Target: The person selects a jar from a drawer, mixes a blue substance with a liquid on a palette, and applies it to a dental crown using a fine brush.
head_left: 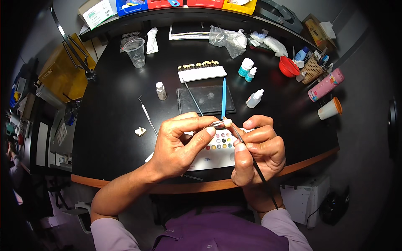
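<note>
- Step in hand, as judged: fine painting of a small tooth piece. Left hand (178, 144) pinches a thin metal holder (216, 123) between thumb and forefinger, the other fingers curled in; a small pale tooth (227, 122) sits at its tip, held up over the table's near edge.
- Right hand (257, 150) grips a slim black brush (253, 161) pen-fashion, fingers closed on the shaft; the brush tip meets the tooth, or stops just short of it. The view is too small to be sure.
- Next move calls for a steady left pinch and very light, short strokes; the tooth is tiny and could slip.
- Beneath the hands: a white palette (220, 144) with coloured dots, partly hidden.
- Surface: black round table (113, 104) with a wooden rim. On it, a dark slab (206, 100), a blue tool (224, 98), a white strip of teeth (202, 72), small dropper bottles (254, 98), a clear cup (136, 51), a red bowl (289, 67).
- Room: coloured bins (167, 4) on a shelf behind; a white box (302, 203) on the floor at right.
</note>
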`<state>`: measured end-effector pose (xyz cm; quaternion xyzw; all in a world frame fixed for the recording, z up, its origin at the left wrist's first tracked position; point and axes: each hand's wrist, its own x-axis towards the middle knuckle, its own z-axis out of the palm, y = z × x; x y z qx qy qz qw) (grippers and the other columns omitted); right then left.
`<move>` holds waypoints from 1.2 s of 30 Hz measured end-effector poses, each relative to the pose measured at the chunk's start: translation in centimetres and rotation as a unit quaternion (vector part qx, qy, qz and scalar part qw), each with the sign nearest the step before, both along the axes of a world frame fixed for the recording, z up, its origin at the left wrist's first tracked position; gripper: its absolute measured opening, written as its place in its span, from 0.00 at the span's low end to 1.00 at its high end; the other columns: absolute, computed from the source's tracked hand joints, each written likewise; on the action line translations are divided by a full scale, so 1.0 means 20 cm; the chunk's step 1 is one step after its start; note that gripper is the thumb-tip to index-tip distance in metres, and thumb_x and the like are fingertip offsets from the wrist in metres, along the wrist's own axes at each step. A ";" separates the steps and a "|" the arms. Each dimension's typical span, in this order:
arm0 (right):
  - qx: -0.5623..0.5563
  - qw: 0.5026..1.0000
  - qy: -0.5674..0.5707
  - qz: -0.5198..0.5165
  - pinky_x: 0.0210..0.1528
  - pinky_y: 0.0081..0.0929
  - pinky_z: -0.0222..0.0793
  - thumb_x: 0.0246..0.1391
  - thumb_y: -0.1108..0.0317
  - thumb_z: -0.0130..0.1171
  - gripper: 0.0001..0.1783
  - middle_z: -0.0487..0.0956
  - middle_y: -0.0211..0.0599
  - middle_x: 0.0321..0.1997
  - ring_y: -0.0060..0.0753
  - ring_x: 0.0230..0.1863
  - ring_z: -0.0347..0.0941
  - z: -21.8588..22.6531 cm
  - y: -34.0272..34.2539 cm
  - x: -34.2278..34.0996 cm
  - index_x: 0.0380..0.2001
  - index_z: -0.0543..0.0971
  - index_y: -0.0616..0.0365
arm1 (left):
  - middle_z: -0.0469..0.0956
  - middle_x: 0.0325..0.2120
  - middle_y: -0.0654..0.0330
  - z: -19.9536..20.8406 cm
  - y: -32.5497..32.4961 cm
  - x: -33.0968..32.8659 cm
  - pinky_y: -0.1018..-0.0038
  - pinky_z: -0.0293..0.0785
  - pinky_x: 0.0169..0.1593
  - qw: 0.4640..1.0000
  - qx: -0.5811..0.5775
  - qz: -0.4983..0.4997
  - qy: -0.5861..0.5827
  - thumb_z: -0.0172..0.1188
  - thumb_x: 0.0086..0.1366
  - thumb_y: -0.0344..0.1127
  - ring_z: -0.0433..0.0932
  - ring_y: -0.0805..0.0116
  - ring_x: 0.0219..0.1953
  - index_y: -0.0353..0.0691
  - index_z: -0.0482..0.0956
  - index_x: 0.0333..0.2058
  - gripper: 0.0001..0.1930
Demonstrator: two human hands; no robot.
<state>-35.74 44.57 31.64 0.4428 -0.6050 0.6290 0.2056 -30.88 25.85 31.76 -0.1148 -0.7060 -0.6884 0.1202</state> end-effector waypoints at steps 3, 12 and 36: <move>-0.011 1.000 0.003 0.004 0.54 0.48 0.87 0.53 0.84 0.60 0.13 0.75 0.42 0.36 0.40 0.51 0.71 -0.01 -0.01 -0.01 0.37 0.68 0.62 | 0.80 0.34 0.60 0.00 0.00 0.00 0.83 0.81 0.34 1.000 0.001 0.001 0.004 0.60 0.74 0.29 0.81 0.79 0.32 0.36 0.87 0.51 0.12; -0.037 0.999 -0.018 0.018 0.55 0.48 0.87 0.54 0.84 0.59 0.12 0.74 0.42 0.37 0.40 0.51 0.71 -0.03 0.00 0.00 0.37 0.68 0.61 | 0.80 0.33 0.60 0.00 0.01 0.00 0.83 0.79 0.32 1.000 -0.002 0.009 0.005 0.60 0.73 0.28 0.80 0.79 0.31 0.35 0.87 0.50 0.11; 0.002 0.999 0.028 -0.030 0.49 0.42 0.88 0.53 0.80 0.64 0.13 0.76 0.39 0.35 0.42 0.49 0.74 -0.02 0.00 0.00 0.34 0.69 0.60 | 0.77 0.29 0.62 -0.04 0.01 -0.01 0.83 0.70 0.28 1.000 0.007 0.013 0.023 0.63 0.71 0.26 0.77 0.81 0.27 0.34 0.87 0.50 0.11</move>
